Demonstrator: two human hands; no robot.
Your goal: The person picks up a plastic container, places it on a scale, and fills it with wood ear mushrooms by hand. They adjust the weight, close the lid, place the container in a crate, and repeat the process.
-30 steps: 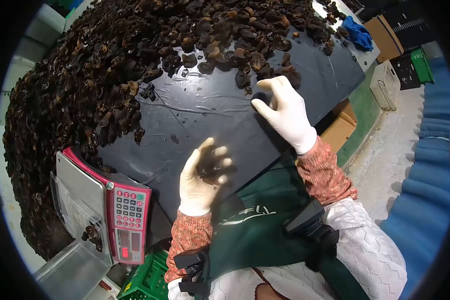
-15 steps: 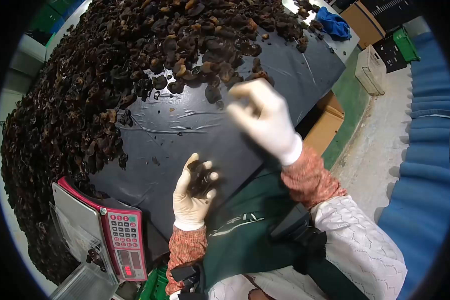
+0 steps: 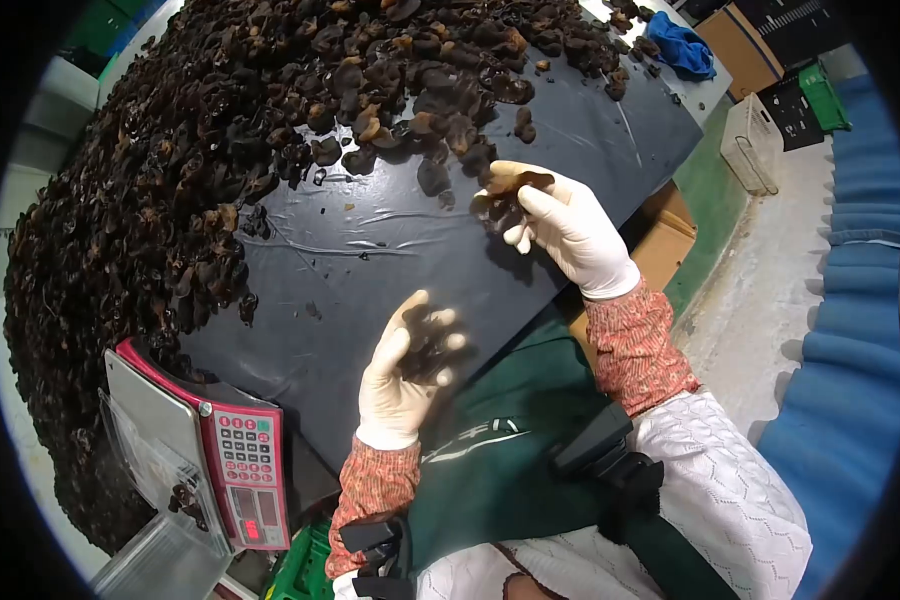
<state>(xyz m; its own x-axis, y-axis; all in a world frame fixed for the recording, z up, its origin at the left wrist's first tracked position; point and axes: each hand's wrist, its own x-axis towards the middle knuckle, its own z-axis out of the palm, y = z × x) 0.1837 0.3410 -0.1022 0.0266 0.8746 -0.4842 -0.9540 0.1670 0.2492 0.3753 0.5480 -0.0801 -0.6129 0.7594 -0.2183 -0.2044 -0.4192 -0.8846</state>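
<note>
L hand (image 3: pixel 398 385) cupped round dark pcs (image 3: pixel 426 352); R hand (image 3: pixel 567 228) grip pinching dark clump (image 3: pixel 498 212) above sheet (image 3: pixel 340 285).

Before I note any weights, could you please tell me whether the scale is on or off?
On: the scale shows red digits glowing in its display, though too small to read.

Heap of mushrooms (image 3: pixel 170 190) across far and left parts of surface (image 3: pixel 320 275). Scale (image 3: pixel 247 470) at near left, beside heap. Right of scale, over near edge: left grip (image 3: pixel 398 385), with pieces (image 3: pixel 427 350) in it. Farther right, near heap's edge: right grip (image 3: pixel 575 228), with mushroom (image 3: pixel 500 212) in it. Cloth (image 3: pixel 680 45) on far right corner. Carton (image 3: pixel 662 245) under right edge. Basket (image 3: pixel 750 148) on floor (image 3: pixel 705 215), beyond carton. Curtain (image 3: pixel 855 330) at far right.
</note>
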